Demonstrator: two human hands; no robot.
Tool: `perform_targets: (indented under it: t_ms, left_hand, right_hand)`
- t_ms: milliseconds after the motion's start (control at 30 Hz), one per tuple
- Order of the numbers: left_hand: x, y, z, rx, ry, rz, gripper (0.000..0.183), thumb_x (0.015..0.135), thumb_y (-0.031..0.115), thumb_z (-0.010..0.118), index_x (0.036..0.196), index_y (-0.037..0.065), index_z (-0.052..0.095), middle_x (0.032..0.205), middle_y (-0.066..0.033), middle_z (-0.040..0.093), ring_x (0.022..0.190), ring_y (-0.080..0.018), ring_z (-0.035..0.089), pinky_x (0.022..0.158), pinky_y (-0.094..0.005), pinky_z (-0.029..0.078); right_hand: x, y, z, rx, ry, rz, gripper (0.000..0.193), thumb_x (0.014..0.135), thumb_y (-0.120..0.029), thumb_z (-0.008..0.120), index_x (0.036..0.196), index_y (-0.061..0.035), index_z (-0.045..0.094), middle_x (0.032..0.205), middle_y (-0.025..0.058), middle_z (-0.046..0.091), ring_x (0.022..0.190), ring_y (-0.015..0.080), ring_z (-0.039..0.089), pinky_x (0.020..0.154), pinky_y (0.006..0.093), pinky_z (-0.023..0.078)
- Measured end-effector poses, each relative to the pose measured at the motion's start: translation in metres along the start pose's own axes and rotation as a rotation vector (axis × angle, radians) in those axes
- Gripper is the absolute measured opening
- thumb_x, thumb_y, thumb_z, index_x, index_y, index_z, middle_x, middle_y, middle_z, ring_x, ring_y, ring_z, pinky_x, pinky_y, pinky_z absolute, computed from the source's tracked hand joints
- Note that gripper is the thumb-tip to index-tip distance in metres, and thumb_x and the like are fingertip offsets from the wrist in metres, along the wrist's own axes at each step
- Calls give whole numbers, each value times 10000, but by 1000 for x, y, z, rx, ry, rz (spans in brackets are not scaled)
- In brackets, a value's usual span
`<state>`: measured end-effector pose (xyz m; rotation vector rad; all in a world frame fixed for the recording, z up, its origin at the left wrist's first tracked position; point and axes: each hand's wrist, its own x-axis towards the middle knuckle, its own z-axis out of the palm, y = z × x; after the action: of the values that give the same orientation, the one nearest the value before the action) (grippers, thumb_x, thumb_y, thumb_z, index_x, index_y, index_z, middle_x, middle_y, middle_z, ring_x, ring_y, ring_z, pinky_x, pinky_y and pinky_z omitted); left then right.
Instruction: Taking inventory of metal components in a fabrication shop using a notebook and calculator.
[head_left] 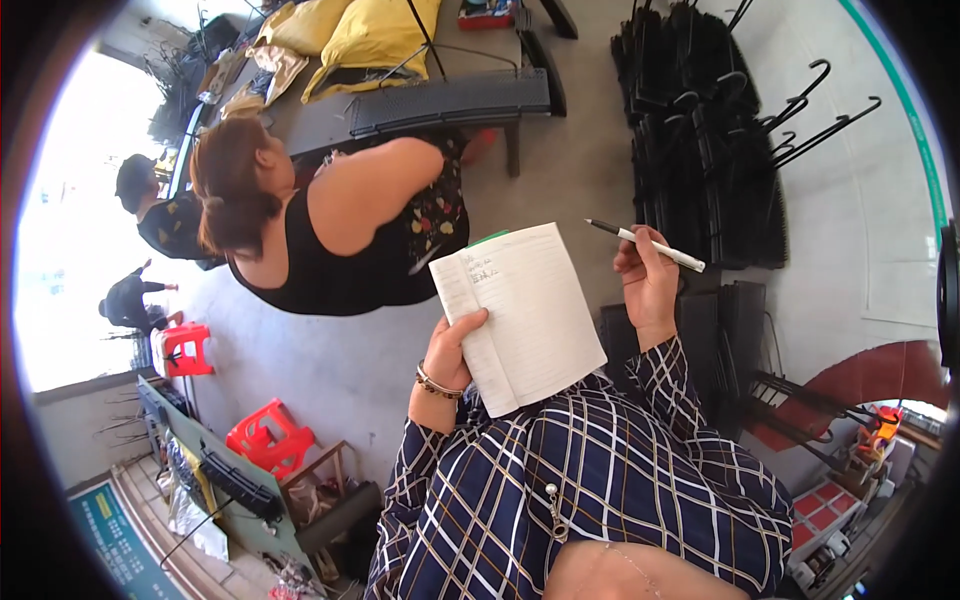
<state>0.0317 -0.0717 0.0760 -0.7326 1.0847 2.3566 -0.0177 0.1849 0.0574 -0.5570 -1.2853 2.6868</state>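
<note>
holds an open notebook point(545, 310) before the torso point(600, 455) in the left hand point(447, 355), with thumb on top and fingers hidden beneath. pinches a white pen point(683, 257) between thumb and bent fingers point(630, 256) of the right hand point(652, 285), clear of the notebook.

The notebook point(545, 320) is white, finely ruled; the pen point(682, 258), white, dark-tipped; the shirt point(610, 455), navy checked in white and tan; the stool point(291, 446) at eight o'clock, red; the sacks point(370, 40) at eleven, yellow.
</note>
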Motion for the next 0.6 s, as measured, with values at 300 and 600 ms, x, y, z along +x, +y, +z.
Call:
perform_targets:
  t_ms: [300,600]
  left_hand:
    - [30,-10,24,111,77,-84,420,804,73,576,1180,-57,442,1101,-178,557,975,-283,573,838,-384,488]
    - [59,-19,44,142,-35,-158,404,801,55,570,1172,-52,454,1094,-171,560,971,-281,572,851,-391,479]
  right_hand:
    - [19,9,3,-70,-24,161,160,856,-81,554,984,14,573,749,88,606,600,135,559,547,234,451]
    - [15,-5,1,-151,-120,22,153,852,-94,571,943,27,587,769,104,622,624,134,571,575,236,464]
